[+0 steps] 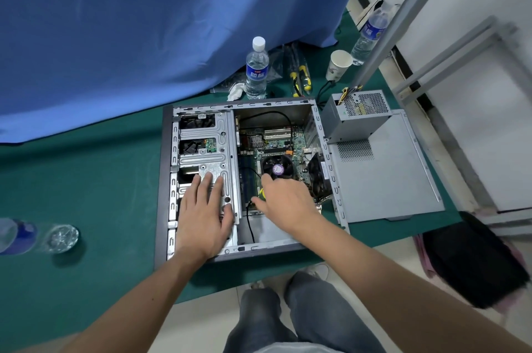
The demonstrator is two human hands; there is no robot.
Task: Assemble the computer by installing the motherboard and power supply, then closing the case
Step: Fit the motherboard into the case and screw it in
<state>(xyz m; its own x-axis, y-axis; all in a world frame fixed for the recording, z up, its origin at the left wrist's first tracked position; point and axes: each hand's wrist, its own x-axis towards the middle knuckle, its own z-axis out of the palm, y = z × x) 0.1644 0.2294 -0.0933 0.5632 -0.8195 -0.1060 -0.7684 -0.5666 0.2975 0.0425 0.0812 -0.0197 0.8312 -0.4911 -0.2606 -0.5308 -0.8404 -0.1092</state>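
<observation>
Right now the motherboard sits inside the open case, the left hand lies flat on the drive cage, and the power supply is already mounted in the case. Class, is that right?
Not quite. The head view shows the power supply standing outside the case, on the detached side panel. The motherboard is inside, and the left hand lies flat on the drive cage.

We've got a single head-worn wide-angle view, facing forward and steeply down from close above the green table (86, 180), with the open computer case (331, 162) near frame centre. Our own legs (288, 312) show at the bottom edge, both forearms enter from the lower corners, and straight edges bow toward the frame borders.
</observation>
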